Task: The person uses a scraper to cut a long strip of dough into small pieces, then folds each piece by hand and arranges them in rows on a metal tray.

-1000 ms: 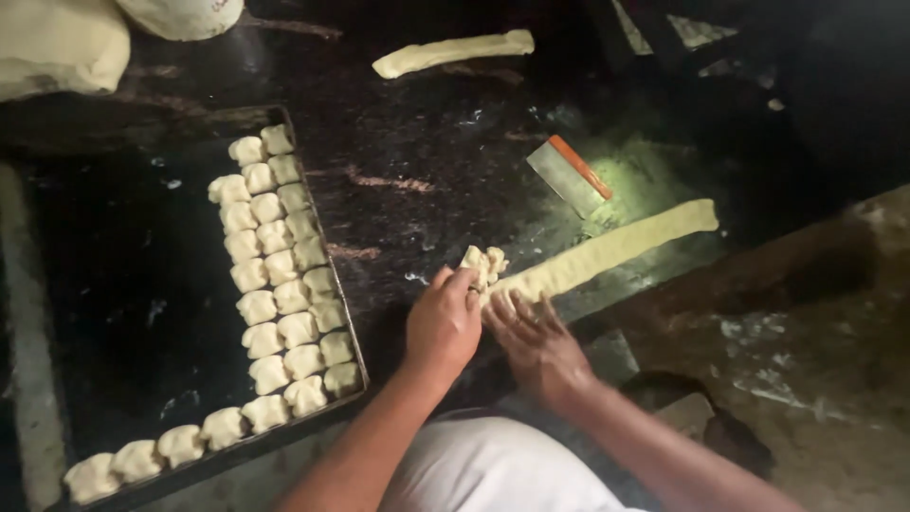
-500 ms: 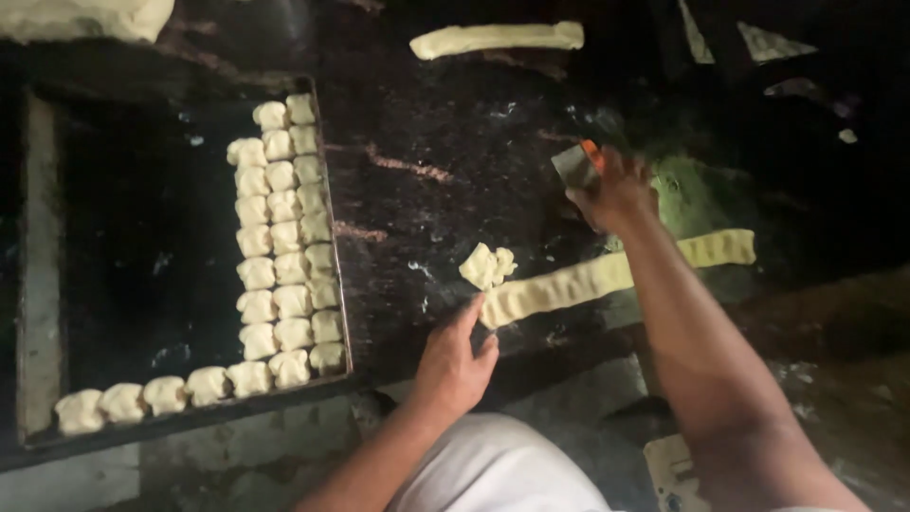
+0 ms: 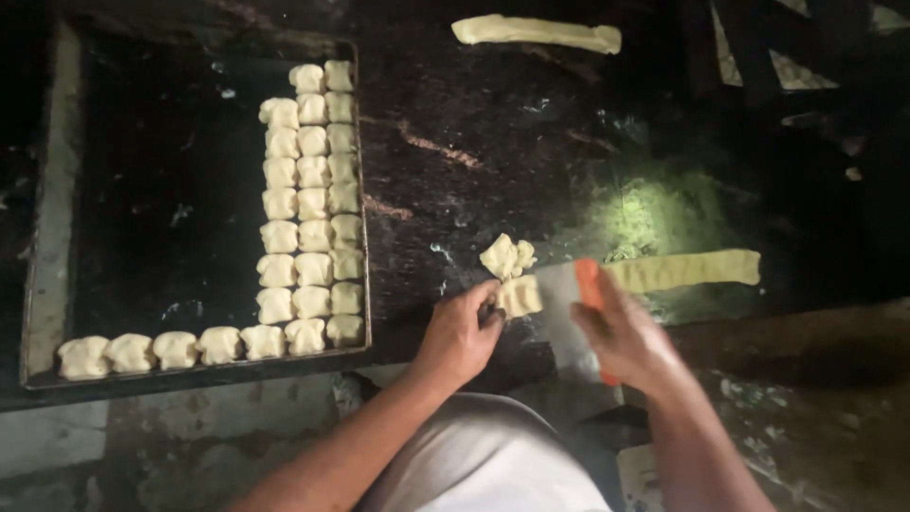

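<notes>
The right hand (image 3: 621, 337) has come back from the far side of the desk (image 3: 474, 171), where half a second ago it was reaching for the scraper (image 3: 569, 303). Now its grip is closed on the scraper's orange handle, and the metal blade stands across the near end of the dough strip (image 3: 682, 270). A second ago both hands were bare and worked the strip's end with the fingers alone.

The left hand (image 3: 460, 337) has moved in as well: earlier it hung open below the strip, and now its fingertips pinch a small dough piece (image 3: 519, 296) just left of the blade, touching it. Whether that piece is fully cut free from the strip cannot be told, since the blade covers the joint. Two loose pieces (image 3: 507, 256) lie just above it, where they were before.

Judged from this, the work has shifted from hand shaping to cutting with a tool, and the strip looks shorter at its left end than it did.

The tray (image 3: 57, 190) at left carries three columns and a bottom row of pieces, unchanged in count as far as can be seen. Another strip (image 3: 536, 33) lies untouched at the far edge.
</notes>
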